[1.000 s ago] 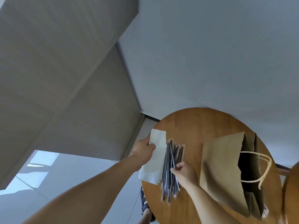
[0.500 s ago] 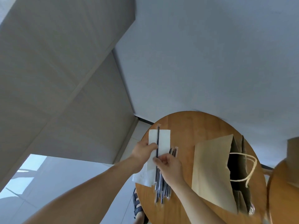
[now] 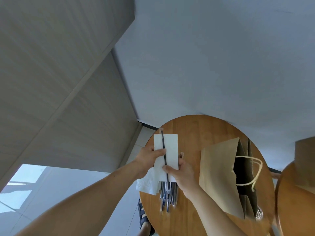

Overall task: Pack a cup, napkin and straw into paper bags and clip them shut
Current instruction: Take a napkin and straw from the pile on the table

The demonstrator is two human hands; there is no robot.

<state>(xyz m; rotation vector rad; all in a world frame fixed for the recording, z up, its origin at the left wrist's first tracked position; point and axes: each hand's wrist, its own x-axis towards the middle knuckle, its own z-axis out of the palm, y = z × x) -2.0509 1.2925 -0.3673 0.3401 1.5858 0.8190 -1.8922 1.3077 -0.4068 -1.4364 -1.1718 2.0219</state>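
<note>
One straw (image 3: 164,149) atop napkin (image 3: 171,147), under fingers (image 3: 159,152)

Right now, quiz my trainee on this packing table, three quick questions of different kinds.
1. True or false: the paper bag is clipped shut.
2. The straw lies against: A) the napkin, B) the bag, C) bare table.
3. Which hand grips the napkin nearer its far end, left hand or right hand?
Key: 1 false, its mouth gapes open; 2 A; 3 left.
</note>
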